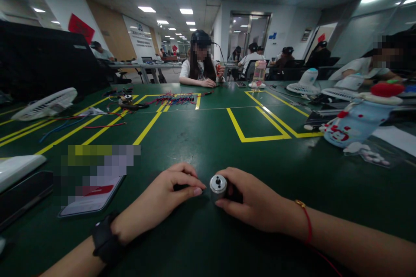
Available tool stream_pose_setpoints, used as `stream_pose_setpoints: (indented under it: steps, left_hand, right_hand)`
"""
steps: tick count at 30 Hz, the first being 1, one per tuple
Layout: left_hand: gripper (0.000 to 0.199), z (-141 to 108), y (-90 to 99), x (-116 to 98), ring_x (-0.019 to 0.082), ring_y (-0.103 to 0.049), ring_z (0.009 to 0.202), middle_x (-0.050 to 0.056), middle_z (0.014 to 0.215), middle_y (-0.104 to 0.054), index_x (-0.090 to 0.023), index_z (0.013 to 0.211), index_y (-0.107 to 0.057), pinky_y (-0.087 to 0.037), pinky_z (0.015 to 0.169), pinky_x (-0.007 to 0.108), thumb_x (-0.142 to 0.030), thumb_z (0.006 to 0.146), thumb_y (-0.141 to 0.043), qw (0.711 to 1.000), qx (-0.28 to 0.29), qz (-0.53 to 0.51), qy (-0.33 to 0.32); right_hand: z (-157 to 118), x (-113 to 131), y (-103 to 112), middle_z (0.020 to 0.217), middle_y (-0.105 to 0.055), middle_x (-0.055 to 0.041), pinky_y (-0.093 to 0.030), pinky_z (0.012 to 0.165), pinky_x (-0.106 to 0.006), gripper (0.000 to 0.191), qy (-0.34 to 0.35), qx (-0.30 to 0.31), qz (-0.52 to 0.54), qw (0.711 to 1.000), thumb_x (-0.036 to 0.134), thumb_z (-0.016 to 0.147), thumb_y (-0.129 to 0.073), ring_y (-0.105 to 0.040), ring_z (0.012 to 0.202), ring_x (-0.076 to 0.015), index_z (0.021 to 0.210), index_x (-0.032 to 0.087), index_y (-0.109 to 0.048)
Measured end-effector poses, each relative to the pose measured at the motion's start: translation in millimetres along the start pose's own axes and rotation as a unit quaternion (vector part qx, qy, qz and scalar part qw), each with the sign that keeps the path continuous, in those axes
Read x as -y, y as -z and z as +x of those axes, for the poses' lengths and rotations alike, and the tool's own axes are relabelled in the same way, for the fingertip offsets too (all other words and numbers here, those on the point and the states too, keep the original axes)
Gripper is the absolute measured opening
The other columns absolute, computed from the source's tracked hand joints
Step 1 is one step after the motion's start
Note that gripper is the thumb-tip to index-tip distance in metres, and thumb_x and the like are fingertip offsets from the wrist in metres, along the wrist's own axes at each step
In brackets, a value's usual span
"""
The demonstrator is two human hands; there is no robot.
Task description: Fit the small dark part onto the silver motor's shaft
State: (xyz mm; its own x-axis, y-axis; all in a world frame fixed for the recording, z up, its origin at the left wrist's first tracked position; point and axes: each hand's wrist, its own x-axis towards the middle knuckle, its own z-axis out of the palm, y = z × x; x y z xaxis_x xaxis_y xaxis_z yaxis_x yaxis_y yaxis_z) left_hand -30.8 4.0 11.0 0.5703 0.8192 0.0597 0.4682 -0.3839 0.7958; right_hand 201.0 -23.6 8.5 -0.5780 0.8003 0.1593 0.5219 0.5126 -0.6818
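Black wristband point(104, 239) and red bracelet point(307, 224) lie nearest the head camera, just behind the hands. Between the hands, a metal cylinder point(218, 188) shows its holed end; whether its base rests on the table point(185, 134) is hidden. It could slip or tip, I judge, if the grip loosened on its smooth side. The right hand point(251, 199) curls partly closed around it; the left hand point(178, 187) nearly brings thumb and fingertips together just beside it, perhaps pinching something small, but I cannot tell

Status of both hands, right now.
Left hand: closed in a pinch; whether it holds something small cannot be told.
Right hand: holding the silver cylinder.
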Motion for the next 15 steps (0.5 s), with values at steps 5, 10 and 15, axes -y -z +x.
stream_pose_setpoints:
  steps: [5,10,15]
  left_hand:
    - [0.014,-0.1,-2.5,4.7,0.023,-0.055,0.097,0.002,0.099,-0.062,-0.034,0.09,-0.076,-0.04,0.088,0.035,-0.033,0.083,-0.065,0.998,0.005,0.059,-0.026]
    - [0.013,0.4,-2.5,5.6,0.023,-0.054,0.098,0.002,0.101,-0.062,-0.035,0.089,-0.076,-0.04,0.087,0.036,-0.034,0.083,-0.065,0.997,0.011,0.077,-0.029]
    - [0.013,0.7,-1.6,5.2,0.023,-0.055,0.099,0.002,0.101,-0.063,-0.035,0.089,-0.076,-0.04,0.088,0.036,-0.034,0.082,-0.065,0.997,0.01,0.068,-0.025]
  right_hand:
    - [-0.1,-1.3,-0.6,0.092,-0.058,-0.0037,-0.041,0.068,-0.03,0.03,0.0,-0.003,-0.003,1.0,0.021,0.08,-0.064,-0.05,0.077,-0.0172,0.108,0.019,-0.056]
    - [0.1,-1.2,-0.7,0.092,-0.058,-0.0036,-0.041,0.069,-0.03,0.03,0.001,-0.006,-0.004,1.0,0.02,0.08,-0.065,-0.05,0.078,-0.0173,0.108,0.019,-0.055]
    - [0.1,-0.6,-0.1,0.091,-0.058,-0.0035,-0.042,0.068,-0.03,0.03,0.002,-0.005,-0.007,1.0,0.02,0.08,-0.065,-0.05,0.077,-0.0172,0.108,0.019,-0.056]
